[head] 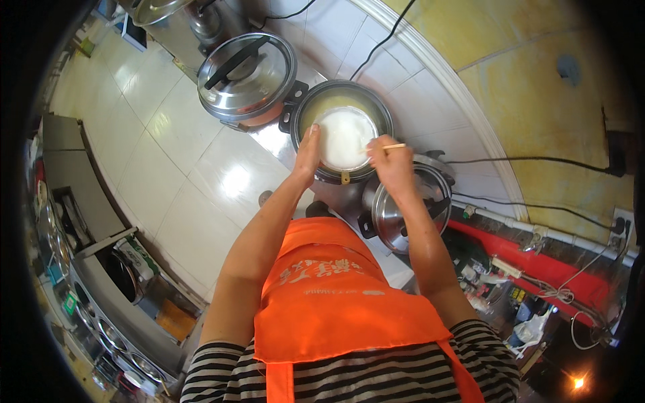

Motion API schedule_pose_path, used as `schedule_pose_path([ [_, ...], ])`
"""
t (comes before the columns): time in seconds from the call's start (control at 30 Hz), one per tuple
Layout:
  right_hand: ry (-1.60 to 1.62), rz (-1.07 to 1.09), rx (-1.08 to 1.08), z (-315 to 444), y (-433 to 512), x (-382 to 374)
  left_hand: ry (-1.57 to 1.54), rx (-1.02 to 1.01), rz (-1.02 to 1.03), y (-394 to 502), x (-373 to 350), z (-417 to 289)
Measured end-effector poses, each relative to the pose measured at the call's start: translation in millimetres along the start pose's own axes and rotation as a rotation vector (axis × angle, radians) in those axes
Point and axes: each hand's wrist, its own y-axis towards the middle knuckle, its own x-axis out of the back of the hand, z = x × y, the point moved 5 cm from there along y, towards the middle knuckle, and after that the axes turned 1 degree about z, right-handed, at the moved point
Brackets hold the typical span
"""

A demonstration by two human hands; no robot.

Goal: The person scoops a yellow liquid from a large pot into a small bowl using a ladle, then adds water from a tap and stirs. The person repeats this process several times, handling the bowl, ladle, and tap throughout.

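Observation:
A round see-through bowl (374,126) of white liquid or paste (345,137) is over an open dark-rimmed pot (327,93) with a yellowish inside. Whether the bowl rests in the pot or is held above it, I cannot tell. My left hand (307,153) grips the bowl's left side, fingers upright along its wall. In my right hand (392,161), slightly blurred, is a pale wooden stick, perhaps chopsticks (394,146); the lower end reaches the white contents at the bowl's right edge. A small brass-coloured tab (345,177) shows at the pot's near rim.
A pot with a glass lid (242,80) stands to the upper left, another lidded pot (398,221) under my right forearm. Black cables (388,38) run along the tiled wall (428,95). A steel counter (126,322) with round wells is at the lower left, beyond the tiled floor (166,151).

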Motion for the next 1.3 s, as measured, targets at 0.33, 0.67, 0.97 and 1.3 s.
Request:
schedule_pose_path([
  [0.33,0.257,0.145,0.015,-13,15,-22,-0.064,0.0,-0.041,9,8,14],
  [0.67,0.101,0.313,-0.179,-42,26,-41,-0.088,0.038,-0.106,21,7,45],
  [0.97,0.029,0.211,-0.138,-51,37,-34,-0.061,0.062,-0.043,33,5,52],
  [1.3,0.336,0.371,-0.268,-67,40,-51,-0.042,0.014,-0.073,41,4,48],
])
